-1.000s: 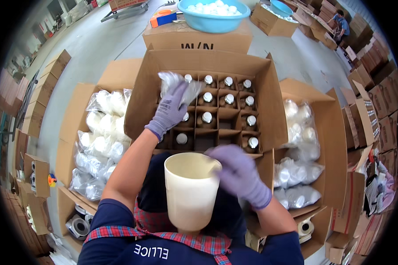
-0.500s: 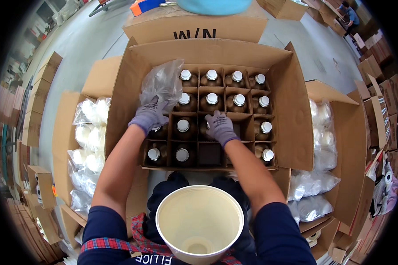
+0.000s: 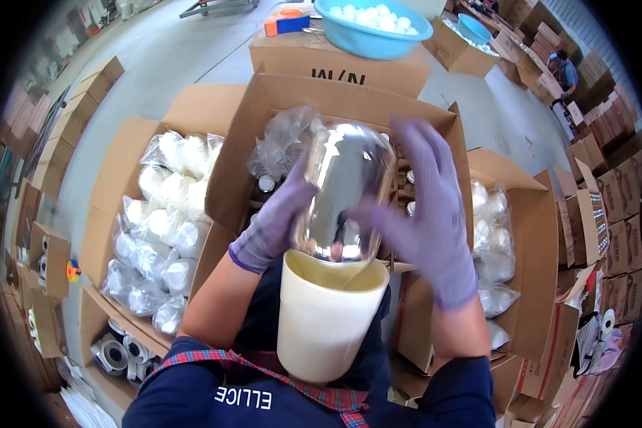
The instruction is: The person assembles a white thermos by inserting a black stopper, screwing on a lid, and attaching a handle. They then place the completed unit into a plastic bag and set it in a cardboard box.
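My gloved left hand point(image 3: 274, 221) holds the silver vessel point(image 3: 346, 192) along its left side, most of the fingers hidden behind it. My right hand point(image 3: 428, 207) is blurred, its fingers spread beside the right wall; I can't tell whether its thumb presses the front. The vessel leans a little over the mouth of the white pail point(image 3: 328, 321), its lower end just at the rim, touching or not I can't make out.

That mirror finish looks slick, so with only my left hand surely on it, I judge it could slide out and fall into the pail. Bringing it down off-centre could scrape or dent it on the rim; if the wall is brittle, crack it. A sideways push might also tip the pail. Behind, the loose bag point(image 3: 282, 139) in the carton point(image 3: 349, 96) could snag on a careless reach.
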The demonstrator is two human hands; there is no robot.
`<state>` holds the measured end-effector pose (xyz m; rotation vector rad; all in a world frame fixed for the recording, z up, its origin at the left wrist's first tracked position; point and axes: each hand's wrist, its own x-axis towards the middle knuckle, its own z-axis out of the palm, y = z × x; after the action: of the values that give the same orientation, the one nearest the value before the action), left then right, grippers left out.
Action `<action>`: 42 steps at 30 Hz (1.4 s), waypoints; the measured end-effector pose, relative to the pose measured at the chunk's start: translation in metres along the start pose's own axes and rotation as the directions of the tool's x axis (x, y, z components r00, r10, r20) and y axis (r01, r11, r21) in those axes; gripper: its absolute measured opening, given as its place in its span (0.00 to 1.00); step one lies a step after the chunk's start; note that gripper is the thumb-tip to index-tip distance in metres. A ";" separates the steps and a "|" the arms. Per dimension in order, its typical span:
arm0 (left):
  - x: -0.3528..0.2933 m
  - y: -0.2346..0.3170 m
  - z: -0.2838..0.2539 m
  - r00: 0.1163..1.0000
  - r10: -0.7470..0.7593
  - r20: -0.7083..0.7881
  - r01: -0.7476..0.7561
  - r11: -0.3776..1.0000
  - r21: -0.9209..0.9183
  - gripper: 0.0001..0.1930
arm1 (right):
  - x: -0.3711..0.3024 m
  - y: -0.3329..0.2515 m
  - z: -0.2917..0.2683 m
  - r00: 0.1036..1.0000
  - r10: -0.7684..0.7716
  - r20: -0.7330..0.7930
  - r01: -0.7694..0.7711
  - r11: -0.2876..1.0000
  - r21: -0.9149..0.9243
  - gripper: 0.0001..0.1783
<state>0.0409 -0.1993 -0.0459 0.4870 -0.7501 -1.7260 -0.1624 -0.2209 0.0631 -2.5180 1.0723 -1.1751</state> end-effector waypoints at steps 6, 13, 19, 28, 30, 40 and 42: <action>-0.112 0.001 0.009 0.980 0.038 -0.194 0.117 0.678 0.726 0.41 | -0.044 0.019 0.054 0.831 0.155 0.534 -0.452 0.747 0.487 0.33; -0.216 -0.059 0.050 0.982 0.112 0.151 -0.177 0.290 0.941 0.49 | -0.099 0.016 0.016 0.474 -0.011 0.880 -0.676 0.636 0.372 0.28; -0.279 -0.063 0.023 0.977 -0.139 0.160 -0.076 0.474 0.877 0.56 | -0.264 0.007 -0.089 0.340 0.570 0.748 -0.939 0.244 0.241 0.26; -0.230 -0.021 -0.011 0.857 -0.451 -0.250 0.507 0.652 0.563 0.28 | -0.421 -0.096 -0.061 0.199 0.854 0.481 -0.641 -0.258 0.723 0.31; -0.225 0.005 -0.024 0.776 -0.594 -0.212 0.578 0.536 0.616 0.33 | -0.413 -0.102 -0.064 0.208 0.883 0.421 -0.621 -0.213 0.754 0.31; -0.213 -0.063 0.106 0.968 0.246 0.045 -0.225 0.777 0.588 0.43 | -0.392 -0.053 -0.034 0.357 0.861 0.363 -0.528 -0.135 0.838 0.31; -0.188 -0.045 0.119 0.880 0.327 0.345 -0.470 0.496 0.730 0.38 | -0.389 -0.053 -0.023 0.365 0.850 0.379 -0.511 -0.157 0.845 0.31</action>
<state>-0.0170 0.0159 -0.0032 0.7058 -1.6524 -0.8948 -0.3191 0.0812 -0.1339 -0.5220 1.0958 -1.1979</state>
